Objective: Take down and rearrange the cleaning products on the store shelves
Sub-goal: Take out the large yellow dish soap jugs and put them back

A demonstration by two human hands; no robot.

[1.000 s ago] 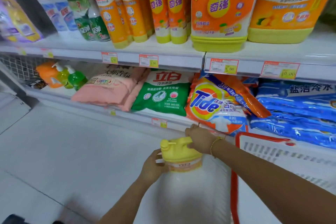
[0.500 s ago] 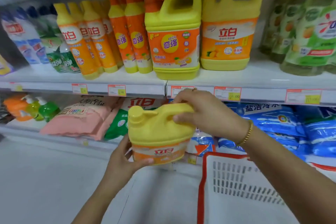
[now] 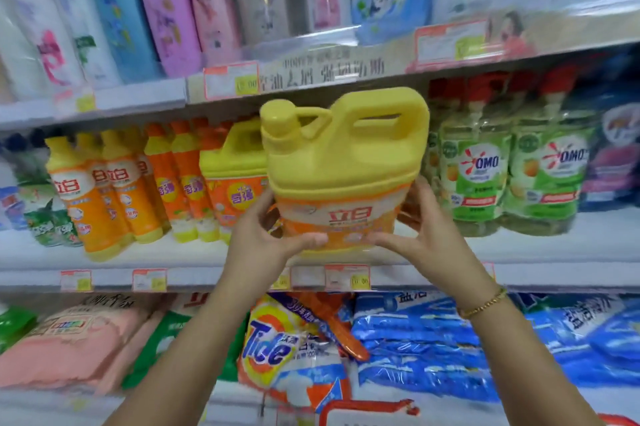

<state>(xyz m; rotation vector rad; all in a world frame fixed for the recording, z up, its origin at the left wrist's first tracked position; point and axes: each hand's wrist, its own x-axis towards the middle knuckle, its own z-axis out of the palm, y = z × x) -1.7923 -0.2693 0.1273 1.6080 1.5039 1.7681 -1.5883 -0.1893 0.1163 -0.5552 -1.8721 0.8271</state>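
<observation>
A big yellow detergent jug (image 3: 341, 162) with an orange label and a moulded handle is upright at the middle shelf (image 3: 519, 254), its base at the shelf's front edge. My left hand (image 3: 258, 238) grips its lower left side, thumb across the label. My right hand (image 3: 420, 235) grips its lower right side, fingers behind the jug. A second yellow jug (image 3: 233, 180) stands just behind and to its left.
Orange and yellow bottles (image 3: 104, 193) line the middle shelf at left, green OMO pouches (image 3: 512, 180) at right. Shampoo bottles (image 3: 166, 6) fill the top shelf. Below lie a Tide bag (image 3: 291, 353), blue bags (image 3: 433, 342), pink bags (image 3: 69, 346). A red-rimmed basket (image 3: 367, 408) sits at the bottom.
Both hands have lifted the jug from above the basket up to the middle shelf. My right hand has left the handle and now holds the jug's lower side.
</observation>
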